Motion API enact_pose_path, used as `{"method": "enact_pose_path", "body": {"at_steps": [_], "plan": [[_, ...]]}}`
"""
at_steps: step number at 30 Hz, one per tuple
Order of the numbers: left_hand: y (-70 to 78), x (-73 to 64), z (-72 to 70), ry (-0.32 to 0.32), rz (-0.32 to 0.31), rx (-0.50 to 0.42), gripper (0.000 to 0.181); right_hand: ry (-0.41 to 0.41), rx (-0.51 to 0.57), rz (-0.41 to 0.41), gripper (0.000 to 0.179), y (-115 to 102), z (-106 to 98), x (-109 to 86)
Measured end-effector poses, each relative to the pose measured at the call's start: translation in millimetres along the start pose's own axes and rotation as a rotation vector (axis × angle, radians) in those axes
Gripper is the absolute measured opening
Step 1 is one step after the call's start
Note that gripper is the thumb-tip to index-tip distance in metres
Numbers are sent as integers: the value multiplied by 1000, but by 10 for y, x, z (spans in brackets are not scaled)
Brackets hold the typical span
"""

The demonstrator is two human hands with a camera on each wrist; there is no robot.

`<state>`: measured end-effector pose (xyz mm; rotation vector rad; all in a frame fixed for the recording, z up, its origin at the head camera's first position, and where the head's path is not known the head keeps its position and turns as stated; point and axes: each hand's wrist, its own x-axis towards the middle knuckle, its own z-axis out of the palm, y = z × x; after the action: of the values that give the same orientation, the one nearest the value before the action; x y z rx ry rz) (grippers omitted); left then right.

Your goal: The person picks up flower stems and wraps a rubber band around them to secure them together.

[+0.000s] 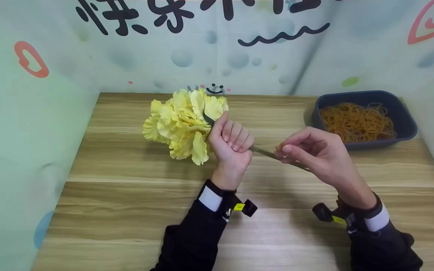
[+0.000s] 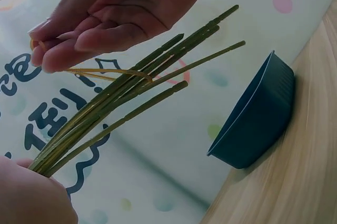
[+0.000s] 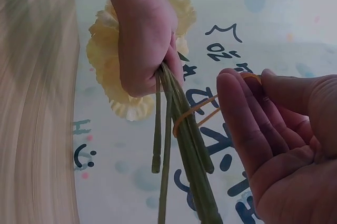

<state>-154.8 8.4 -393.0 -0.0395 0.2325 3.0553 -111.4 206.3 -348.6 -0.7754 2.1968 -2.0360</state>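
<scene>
My left hand (image 1: 232,145) grips a bunch of artificial yellow flowers (image 1: 181,126) by the green stems (image 1: 264,151), just below the blossoms. The blossoms point left and the stem ends slant right. Between thumb and fingertips my right hand (image 1: 317,156) pinches a thin yellow-brown rubber band (image 3: 197,107). In the right wrist view the band is looped over part of the stems and stretched towards my fingers; two thinner stems (image 3: 157,145) hang outside the loop. The left wrist view also shows the rubber band (image 2: 95,70) drawn taut away from the stems (image 2: 131,79).
A dark blue plastic box (image 1: 375,144) holding many rubber bands (image 1: 358,122) stands at the back right of the wooden table (image 1: 119,210). Printed cloth walls (image 1: 217,67) close off the back and sides.
</scene>
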Motion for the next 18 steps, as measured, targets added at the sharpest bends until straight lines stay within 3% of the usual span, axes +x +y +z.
{"method": "enact_pose_path", "body": {"at_steps": [4, 7, 18], "plan": [[-6, -3, 2, 5, -5, -3, 66, -38, -64, -59, 8, 45, -30, 17], [-7, -1, 4, 13, -6, -2, 66, -55, -187, -108, 11, 75, -62, 38], [34, 4, 8, 14, -2, -7, 66, -131, -477, -337, 36, 92, -197, 75]]}}
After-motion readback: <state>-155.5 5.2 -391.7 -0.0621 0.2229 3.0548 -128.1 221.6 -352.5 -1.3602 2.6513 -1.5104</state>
